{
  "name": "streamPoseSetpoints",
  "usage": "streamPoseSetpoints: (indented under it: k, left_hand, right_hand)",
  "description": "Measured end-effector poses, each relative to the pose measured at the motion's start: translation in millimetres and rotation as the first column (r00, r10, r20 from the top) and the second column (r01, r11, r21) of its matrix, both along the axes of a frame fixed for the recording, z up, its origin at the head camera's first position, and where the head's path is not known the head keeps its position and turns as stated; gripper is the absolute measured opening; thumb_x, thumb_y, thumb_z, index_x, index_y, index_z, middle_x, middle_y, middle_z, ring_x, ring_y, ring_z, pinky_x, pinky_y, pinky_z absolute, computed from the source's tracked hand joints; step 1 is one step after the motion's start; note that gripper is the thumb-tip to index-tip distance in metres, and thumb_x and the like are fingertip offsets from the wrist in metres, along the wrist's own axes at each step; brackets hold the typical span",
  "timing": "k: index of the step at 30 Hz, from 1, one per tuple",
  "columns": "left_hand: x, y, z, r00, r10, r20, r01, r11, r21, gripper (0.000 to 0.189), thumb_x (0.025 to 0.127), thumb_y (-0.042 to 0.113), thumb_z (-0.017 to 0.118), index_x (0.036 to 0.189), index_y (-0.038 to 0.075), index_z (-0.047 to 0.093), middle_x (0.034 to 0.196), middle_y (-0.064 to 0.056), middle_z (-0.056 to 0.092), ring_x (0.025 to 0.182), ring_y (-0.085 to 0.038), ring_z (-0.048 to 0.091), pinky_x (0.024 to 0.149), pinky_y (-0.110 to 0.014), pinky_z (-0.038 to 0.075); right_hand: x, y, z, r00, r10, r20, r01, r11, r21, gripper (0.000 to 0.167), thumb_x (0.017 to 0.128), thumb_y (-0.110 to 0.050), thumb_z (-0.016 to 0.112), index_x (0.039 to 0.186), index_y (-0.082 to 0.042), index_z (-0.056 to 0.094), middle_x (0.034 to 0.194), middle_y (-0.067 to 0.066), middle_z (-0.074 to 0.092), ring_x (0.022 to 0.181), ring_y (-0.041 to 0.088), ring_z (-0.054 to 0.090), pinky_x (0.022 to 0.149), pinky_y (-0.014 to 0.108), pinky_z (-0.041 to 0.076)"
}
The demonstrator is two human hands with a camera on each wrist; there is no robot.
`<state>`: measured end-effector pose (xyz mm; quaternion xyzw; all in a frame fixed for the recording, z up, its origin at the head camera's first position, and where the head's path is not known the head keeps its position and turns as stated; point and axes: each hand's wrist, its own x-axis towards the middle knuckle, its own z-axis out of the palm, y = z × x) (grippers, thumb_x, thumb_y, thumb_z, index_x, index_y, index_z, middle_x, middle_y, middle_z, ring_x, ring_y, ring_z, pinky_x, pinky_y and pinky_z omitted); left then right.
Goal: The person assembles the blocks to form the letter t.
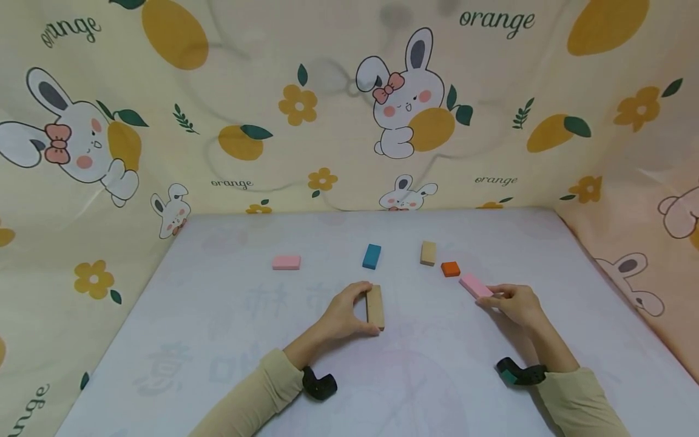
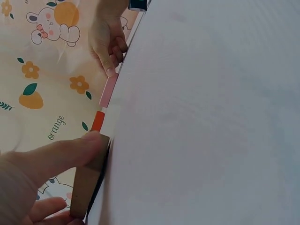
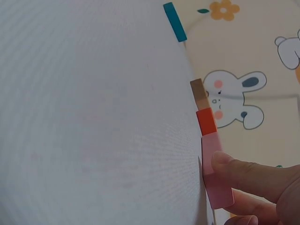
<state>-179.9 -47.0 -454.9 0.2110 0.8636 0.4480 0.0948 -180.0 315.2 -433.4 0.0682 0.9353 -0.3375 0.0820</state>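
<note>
My left hand [image 1: 344,312] grips a long natural-wood block [image 1: 375,308] by its two ends, thumb at the near end and fingers at the far one. In the left wrist view a dark gap or shadow runs under that wooden block [image 2: 86,185]. On the right, my right hand [image 1: 516,303] pinches a pink block [image 1: 474,285] at its near end, which lies slantwise. The right wrist view has my thumb on the broad side of this pink block [image 3: 211,161]. Just beyond it is a small orange block [image 1: 450,269].
Farther back on the white table [image 1: 426,376] lie a short wooden block [image 1: 428,253], a blue block [image 1: 372,257] and, to the left, another pink block [image 1: 286,262]. A patterned cloth [image 1: 333,139] with rabbits and oranges rises behind the table and at both sides.
</note>
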Motion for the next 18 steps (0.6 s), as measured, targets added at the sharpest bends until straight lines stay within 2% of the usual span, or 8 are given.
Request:
streamPoseSetpoints:
  k: [10,18]
  left_hand:
    - [2.4,2.4,-1.8,1.0,-0.015,-0.017,0.015,1.0,-0.015,0.089,0.069,0.018,0.087,0.142,-0.002,0.041,0.151,-0.02,0.04,0.143,-0.034,0.037,0.118,-0.048,0.033]
    - [5.4,1.2,0.6,1.0,-0.028,-0.001,0.028,0.999,-0.046,0.088,0.072,0.017,0.085,0.145,-0.001,0.038,0.156,-0.02,0.032,0.147,-0.035,0.031,0.12,-0.048,0.03]
  right_hand:
    - [1.1,1.1,0.3,1.0,0.006,-0.003,-0.006,1.0,0.009,0.067,0.086,-0.039,0.071,0.127,0.011,0.055,0.099,0.022,0.056,0.089,0.025,0.044,0.062,0.025,0.033]
    - [0.8,0.2,-2.0,1.0,0.008,0.001,-0.008,1.0,0.003,0.067,0.087,-0.04,0.07,0.127,0.011,0.055,0.106,0.027,0.057,0.092,0.029,0.044,0.064,0.026,0.034]
